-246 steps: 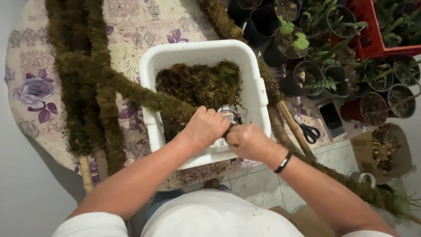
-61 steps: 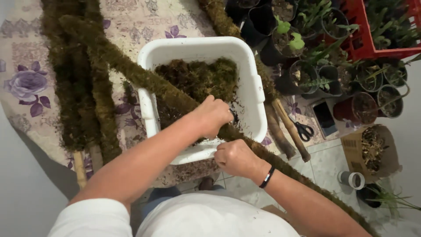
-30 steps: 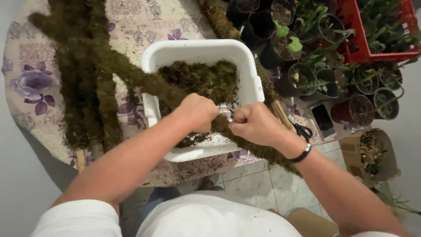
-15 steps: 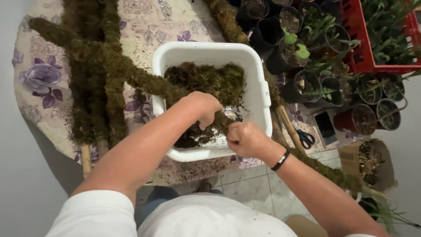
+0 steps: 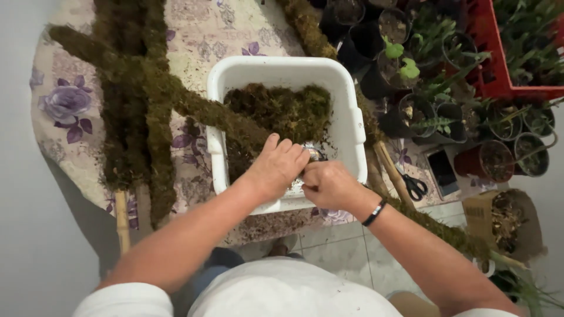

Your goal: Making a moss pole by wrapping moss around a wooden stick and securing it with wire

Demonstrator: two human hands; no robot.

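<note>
1. The left hand (image 5: 276,167) is closed around the moss pole (image 5: 194,108), over the near part of the white tub (image 5: 352,126).
2. The right hand (image 5: 329,184) is clenched just beside the left one, at the near rim of the tub. It grips the pole too; what else is in its fingers I cannot tell.
3. The pole runs slanted from the far left of the table (image 5: 194,35), across the tub, under both hands, and down past the right forearm toward the floor.
4. Loose moss (image 5: 282,108) fills the far half of the tub.
5. Other moss poles (image 5: 126,117) lie on the table to the left.
6. Right of the tub are scissors (image 5: 416,186), a phone (image 5: 443,172) and many pots (image 5: 411,70) with plants.
</note>
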